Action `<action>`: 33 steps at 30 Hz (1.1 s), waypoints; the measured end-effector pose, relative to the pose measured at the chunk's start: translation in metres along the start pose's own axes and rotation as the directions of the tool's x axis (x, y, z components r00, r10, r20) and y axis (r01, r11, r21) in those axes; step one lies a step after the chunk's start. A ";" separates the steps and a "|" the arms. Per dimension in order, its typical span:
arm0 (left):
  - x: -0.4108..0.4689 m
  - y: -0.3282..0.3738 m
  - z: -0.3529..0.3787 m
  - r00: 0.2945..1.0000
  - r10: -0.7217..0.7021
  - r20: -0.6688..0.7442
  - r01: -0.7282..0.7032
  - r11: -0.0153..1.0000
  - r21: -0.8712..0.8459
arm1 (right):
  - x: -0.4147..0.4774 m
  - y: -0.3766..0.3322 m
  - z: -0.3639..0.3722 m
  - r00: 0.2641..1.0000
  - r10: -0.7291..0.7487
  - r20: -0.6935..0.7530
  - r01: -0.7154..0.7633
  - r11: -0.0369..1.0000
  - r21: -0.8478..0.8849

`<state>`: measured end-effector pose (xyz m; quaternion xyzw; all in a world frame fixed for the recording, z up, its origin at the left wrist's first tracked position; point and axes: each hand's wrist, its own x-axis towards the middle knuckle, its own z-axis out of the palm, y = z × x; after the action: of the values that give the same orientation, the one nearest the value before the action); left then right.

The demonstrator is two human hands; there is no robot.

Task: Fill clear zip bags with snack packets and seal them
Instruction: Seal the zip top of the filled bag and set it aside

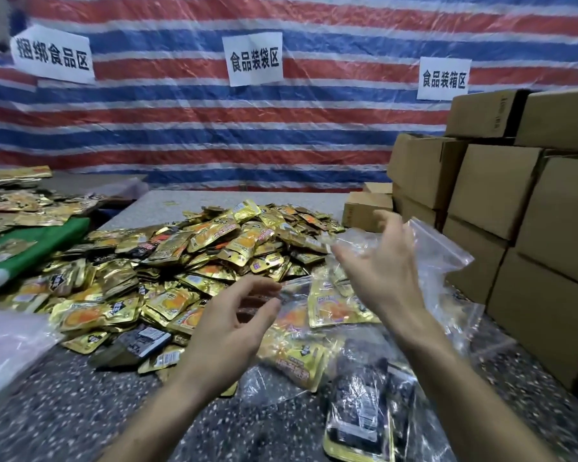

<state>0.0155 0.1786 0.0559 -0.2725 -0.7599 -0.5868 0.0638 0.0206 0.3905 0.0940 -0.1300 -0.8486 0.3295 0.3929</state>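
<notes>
A big heap of gold and dark snack packets [214,255] covers the speckled table [80,411]. My right hand [381,271] is raised over the heap's right side, its thumb and fingers holding a crumpled clear zip bag [444,251] that hangs behind it. My left hand [227,328] hovers lower, thumb and forefinger curved and apart, their tips at the bag's lower left edge [294,288]. Below the hands lie clear bags holding gold packets [297,358] and dark packets [361,411].
Stacked cardboard boxes [501,195] wall off the right side. A white plastic sheet [7,345] lies at the near left, with a green cloth [47,241] and more packets [20,201] behind it. A striped tarp [214,128] with paper signs closes the back.
</notes>
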 end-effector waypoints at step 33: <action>-0.057 -0.100 -0.232 0.542 -0.078 -0.837 0.759 0.474 0.447 | -0.113 0.021 0.097 0.812 0.021 0.583 -0.418 0.718 0.557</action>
<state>-0.0371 -0.0723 0.0171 0.2581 -0.8842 -0.2430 0.3043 0.0213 0.3075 -0.0312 0.0112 -0.7267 0.6773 0.1144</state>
